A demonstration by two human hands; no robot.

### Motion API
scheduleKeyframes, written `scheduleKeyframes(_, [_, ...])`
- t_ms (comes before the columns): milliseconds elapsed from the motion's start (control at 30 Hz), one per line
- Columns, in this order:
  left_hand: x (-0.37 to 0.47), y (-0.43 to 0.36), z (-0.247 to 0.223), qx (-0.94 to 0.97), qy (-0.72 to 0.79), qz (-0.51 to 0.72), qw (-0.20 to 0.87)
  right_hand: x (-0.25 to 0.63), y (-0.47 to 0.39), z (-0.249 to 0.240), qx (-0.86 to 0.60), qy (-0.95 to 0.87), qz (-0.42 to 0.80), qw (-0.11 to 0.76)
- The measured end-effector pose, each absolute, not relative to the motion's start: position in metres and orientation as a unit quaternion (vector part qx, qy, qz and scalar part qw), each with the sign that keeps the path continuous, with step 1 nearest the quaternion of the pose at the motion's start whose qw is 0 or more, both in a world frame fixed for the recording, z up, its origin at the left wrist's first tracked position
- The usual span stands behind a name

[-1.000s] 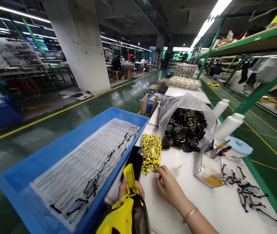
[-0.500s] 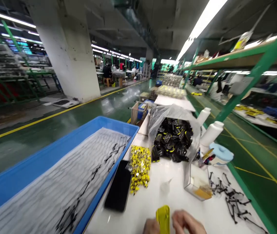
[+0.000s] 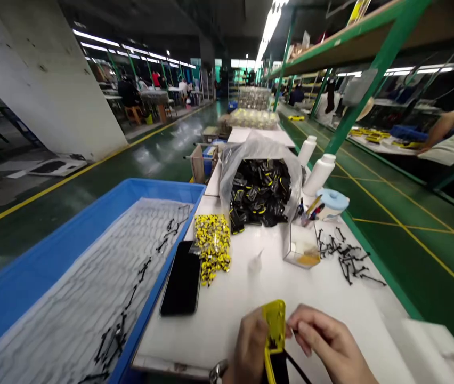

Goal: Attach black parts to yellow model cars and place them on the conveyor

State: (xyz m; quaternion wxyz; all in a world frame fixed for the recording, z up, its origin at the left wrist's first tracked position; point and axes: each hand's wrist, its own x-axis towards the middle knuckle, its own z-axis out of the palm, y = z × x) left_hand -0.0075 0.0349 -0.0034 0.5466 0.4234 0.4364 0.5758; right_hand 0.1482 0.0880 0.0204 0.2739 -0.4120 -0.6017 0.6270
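Observation:
My left hand [image 3: 250, 341], slightly smeared by motion, is closed around a yellow plastic housing [image 3: 276, 320] with a hollow, black-fitted inside, held above the near part of the white table [image 3: 215, 341]. On its right side, my right hand [image 3: 326, 341] pinches a small dark piece, perhaps a wire end, close to the housing's edge. A black cable [image 3: 297, 367] runs down from the housing toward the bottom of the view. Beyond the hands lie a bag of small yellow-and-black parts [image 3: 212, 245] and a small translucent bottle with a thin tip [image 3: 255, 263].
A black phone [image 3: 181, 282] lies beside the blue tray [image 3: 147, 186] of black cable pieces. Behind stands a plastic bag of black parts [image 3: 261, 192]. At right are white bottles [image 3: 319, 175], a clear box [image 3: 302, 245], loose black cables [image 3: 347, 258] and a co-worker's arm [image 3: 445, 128].
The head view has swung right and down, so more of both hands and the housing shows. My right hand now pinches at the housing's edge. A co-worker's arm has come into view.

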Motion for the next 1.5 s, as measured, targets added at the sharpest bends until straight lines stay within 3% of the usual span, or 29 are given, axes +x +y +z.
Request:
scheduleKeyframes(433, [-0.006, 0.043, 0.009, 0.458, 0.440, 0.583, 0.507, 0.136, 0.082, 0.033, -0.390, -0.501, 0.697, 0.333])
scheduleKeyframes(800, [-0.006, 0.042, 0.010, 0.475, 0.414, 0.598, 0.495, 0.131, 0.080, 0.037, -0.360, -0.438, 0.762, 0.314])
scheduleKeyframes(1133, [-0.006, 0.038, 0.005, 0.468, 0.433, 0.591, 0.493, 0.133, 0.105, 0.040, -0.314, -0.419, 0.827, 0.207])
scheduleKeyframes(1500, [-0.009, 0.037, 0.008, 0.496, 0.395, 0.599, 0.490, 0.128, 0.079, 0.040, -0.326, -0.395, 0.820, 0.256])
